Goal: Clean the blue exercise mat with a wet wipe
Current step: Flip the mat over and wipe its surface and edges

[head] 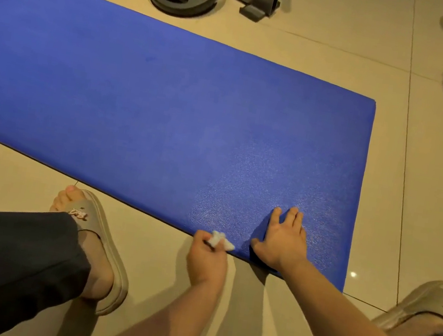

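Tiled floor (304, 50), mat (167, 102) on it: I saw the left hand (208, 258) pinching a wipe (219, 241) at the near edge; the right hand (284, 242) lay flat on the mat, fingers straight.

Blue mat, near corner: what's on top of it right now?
The right hand rests flat on the mat; the left hand pinches a white wipe at its near edge. The mat surface under the palm is hidden.
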`<state>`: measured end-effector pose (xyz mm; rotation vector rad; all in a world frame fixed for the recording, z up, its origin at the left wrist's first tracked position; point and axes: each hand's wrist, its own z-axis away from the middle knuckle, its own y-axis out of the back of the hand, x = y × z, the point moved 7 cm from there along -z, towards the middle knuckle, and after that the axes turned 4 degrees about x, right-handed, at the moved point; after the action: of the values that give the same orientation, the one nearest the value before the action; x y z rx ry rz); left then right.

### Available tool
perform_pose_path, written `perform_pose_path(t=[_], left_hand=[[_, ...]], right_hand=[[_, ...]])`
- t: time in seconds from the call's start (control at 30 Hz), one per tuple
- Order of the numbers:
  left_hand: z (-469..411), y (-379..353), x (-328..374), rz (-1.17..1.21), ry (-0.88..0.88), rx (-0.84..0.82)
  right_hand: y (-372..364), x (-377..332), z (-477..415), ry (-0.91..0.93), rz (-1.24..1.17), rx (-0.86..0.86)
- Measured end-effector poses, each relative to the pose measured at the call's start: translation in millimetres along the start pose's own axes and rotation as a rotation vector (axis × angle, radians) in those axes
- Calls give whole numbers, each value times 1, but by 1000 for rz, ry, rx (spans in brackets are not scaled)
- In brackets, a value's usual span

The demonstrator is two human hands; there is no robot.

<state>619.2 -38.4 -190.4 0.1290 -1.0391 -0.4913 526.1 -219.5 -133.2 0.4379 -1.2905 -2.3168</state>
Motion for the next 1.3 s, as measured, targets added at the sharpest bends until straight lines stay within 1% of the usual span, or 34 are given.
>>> perform_pose_path(t=[0.07,0.13,0.2,0.27,0.33,0.43,0.57,0.63,0.67,0.77,0.83,0.93,1.07,1.13,1.2,1.23,1.3], left_hand=[[12,-9,-3,-40,11,-48],[0,-1,-1,-21,29,-22],[-25,22,7,21,39,78],[-45,52,20,64,75,214],[-54,72,23,36,118,303],[-44,65,19,10,139,225],[2,16,-7,-14,270,21],[18,2,-11,2,312,-29],[17,1,-13,20,323,-21],[-16,23,-7,178,344,122],[-42,50,8,211,340,220],[-64,77,24,222,302,260],[-68,85,25,247,296,299],[-63,79,25,224,288,276],[-51,65,22,237,299,204],[-44,58,20,240,316,160],[-39,47,20,242,356,89]], right_hand=[[1,1,0,7,20,-18],[3,0,-2,1,30,-46],[4,-2,-2,-7,41,-61],[4,-4,-3,-17,50,-62],[2,-6,-2,-25,55,-65],[1,-6,-4,-31,56,-69],[1,-6,-4,-31,65,-76],[0,-6,-6,-31,75,-79],[0,-6,-7,-34,79,-79],[0,-7,-7,-38,105,-80],[-1,-9,-8,-45,112,-85],[0,-9,-9,-42,109,-82],[-1,-6,-6,-44,106,-103],[0,-9,-5,-104,31,-131],[0,-29,-2,-136,-62,-159],[-1,-43,0,-123,-78,-167],[-8,-65,6,-82,-20,-164]])
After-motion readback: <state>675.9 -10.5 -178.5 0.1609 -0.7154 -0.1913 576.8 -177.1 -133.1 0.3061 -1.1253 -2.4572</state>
